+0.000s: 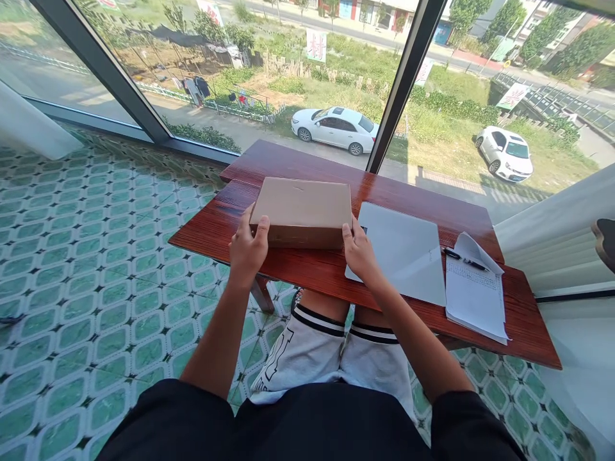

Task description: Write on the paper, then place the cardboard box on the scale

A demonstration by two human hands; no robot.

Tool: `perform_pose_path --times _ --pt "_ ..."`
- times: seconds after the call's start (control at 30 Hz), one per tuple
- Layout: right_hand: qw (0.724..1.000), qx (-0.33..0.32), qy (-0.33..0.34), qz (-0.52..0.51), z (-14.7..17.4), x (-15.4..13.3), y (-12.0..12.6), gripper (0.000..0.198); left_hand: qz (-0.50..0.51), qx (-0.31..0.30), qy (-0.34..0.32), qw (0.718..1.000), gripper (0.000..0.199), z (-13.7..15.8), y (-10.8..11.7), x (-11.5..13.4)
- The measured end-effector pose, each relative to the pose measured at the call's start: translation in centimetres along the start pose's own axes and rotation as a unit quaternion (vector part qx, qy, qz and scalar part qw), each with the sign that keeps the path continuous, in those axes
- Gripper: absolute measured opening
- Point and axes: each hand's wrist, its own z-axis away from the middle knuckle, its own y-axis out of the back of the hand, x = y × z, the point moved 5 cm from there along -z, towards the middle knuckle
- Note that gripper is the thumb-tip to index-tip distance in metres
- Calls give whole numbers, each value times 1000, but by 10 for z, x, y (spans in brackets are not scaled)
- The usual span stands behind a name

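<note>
Brown and closed, the box (pixel 302 208) sits on the table (pixel 307 266), its long axis running from the left hand (pixel 247 250) to the right hand (pixel 359 251). Both hold it, one clasping each end by the near corner; neither is nearer.

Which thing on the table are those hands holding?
The brown cardboard box: the left hand grips one end, the right hand the other. Neither holds the silver laptop or the papers.
</note>
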Motion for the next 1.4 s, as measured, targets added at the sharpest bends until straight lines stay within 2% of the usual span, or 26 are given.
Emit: perform_pose_path --times 0.13,0.43,0.83,0.97,1.1,1.4 --pt "1000 3 -8 -10 1 0 0 65 2 16 -22 1000 63 0 0 2" --pt "999 10 -18 -28 0 3 1 66 5 26 -25 999 63 3 -1 5" --pt "997 32 21 -60 4 -5 14 61 1 52 -33 998 62 12 11 27" --pt "997 41 25 -66 7 -11 26 63 3 51 -41 998 63 18 12 40" --pt "995 70 23 -60 13 -13 47 62 8 53 -77 996 64 24 6 57" --pt "986 160 24 -49 32 3 105 61 27 2 -143 989 65 48 -33 99"
